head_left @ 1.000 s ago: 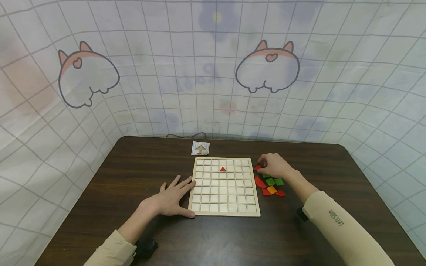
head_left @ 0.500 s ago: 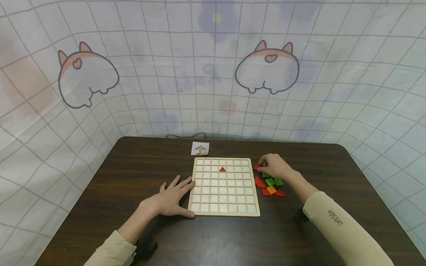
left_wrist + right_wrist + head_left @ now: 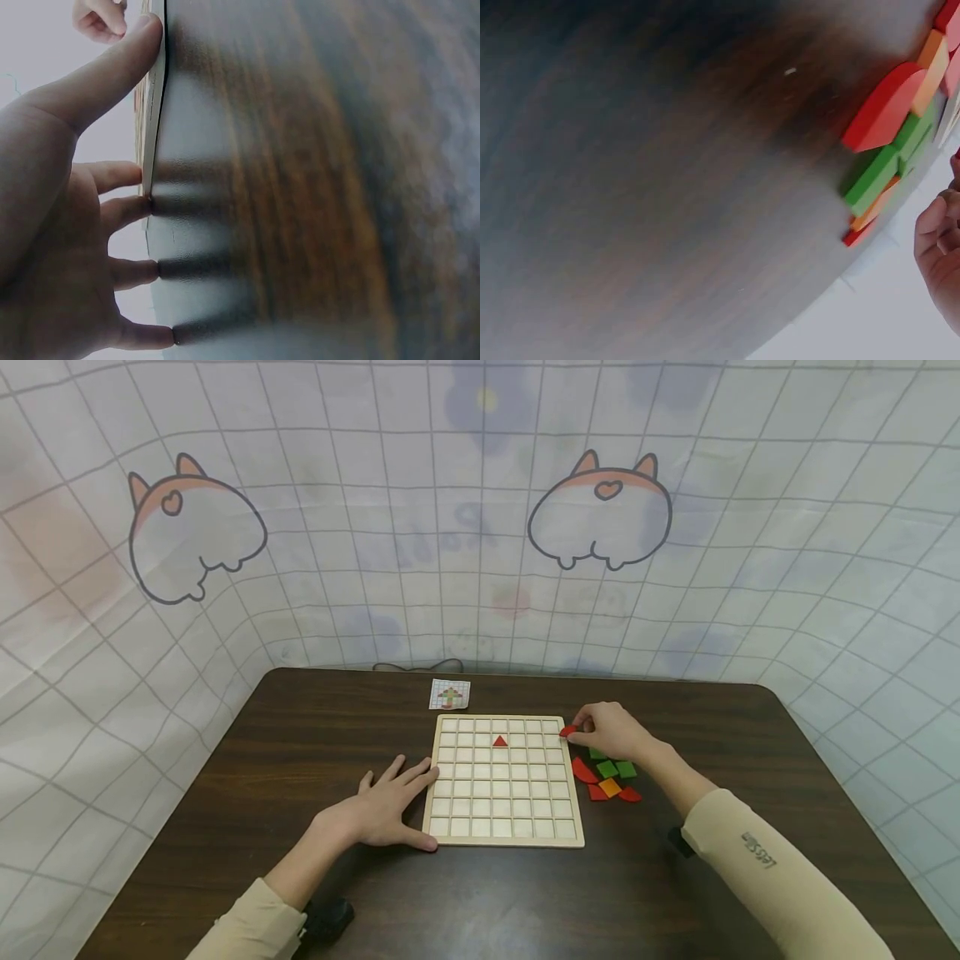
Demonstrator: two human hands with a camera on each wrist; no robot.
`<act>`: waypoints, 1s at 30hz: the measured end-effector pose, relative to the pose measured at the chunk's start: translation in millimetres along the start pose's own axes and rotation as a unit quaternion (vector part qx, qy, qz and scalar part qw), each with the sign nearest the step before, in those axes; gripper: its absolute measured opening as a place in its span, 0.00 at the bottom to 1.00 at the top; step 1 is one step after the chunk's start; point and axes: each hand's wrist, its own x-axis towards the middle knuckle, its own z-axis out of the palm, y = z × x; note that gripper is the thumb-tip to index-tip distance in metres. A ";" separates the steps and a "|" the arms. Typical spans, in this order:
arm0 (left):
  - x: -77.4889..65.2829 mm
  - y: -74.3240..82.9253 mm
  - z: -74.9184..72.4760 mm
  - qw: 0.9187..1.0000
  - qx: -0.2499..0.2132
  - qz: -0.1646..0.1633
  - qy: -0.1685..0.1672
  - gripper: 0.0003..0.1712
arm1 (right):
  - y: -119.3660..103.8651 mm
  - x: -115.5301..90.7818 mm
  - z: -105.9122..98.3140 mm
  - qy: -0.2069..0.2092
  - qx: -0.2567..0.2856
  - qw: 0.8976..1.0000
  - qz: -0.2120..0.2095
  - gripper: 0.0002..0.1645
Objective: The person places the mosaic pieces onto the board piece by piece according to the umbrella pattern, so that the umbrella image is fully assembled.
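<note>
My left hand (image 3: 390,810) lies with fingers spread at the left edge of a wooden grid board (image 3: 482,809); its thumb and some fingertips touch the frame. In the left wrist view the other fingertips rest on the table. A red triangle tile (image 3: 500,742) sits in a cell near the board's top. My right hand (image 3: 613,731) pinches a red tile (image 3: 567,732) between thumb and fingers, over the board's upper right edge. Part of that tile is hidden by the fingers. In the right wrist view only part of the right hand (image 3: 941,247) shows, at the right border.
Right of the board lie loose tiles: a large red curved tile (image 3: 584,771), green tiles (image 3: 626,769), an orange square tile (image 3: 610,787) and red tiles (image 3: 630,795). Behind the board is a small pattern card (image 3: 450,694). The brown table (image 3: 480,902) ends at a curtain (image 3: 480,568).
My right hand has lifted the red tile off the table and moved it slightly left, to the board's edge. The left hand stays in place.
</note>
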 end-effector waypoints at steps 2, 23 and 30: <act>0.0 -0.2 0.1 1.000 -0.001 0.000 0.001 0.64 | -5.3 1.5 1.9 -0.002 0.000 1.000 -0.007 0.18; -2.0 0.6 0.8 1.000 -0.004 -0.008 -0.001 0.63 | -60.3 20.8 25.3 -0.035 -0.007 0.997 -0.065 0.19; -0.9 0.6 0.6 1.000 -0.003 -0.003 0.002 0.64 | -70.0 28.9 38.9 -0.046 -0.016 0.996 -0.073 0.15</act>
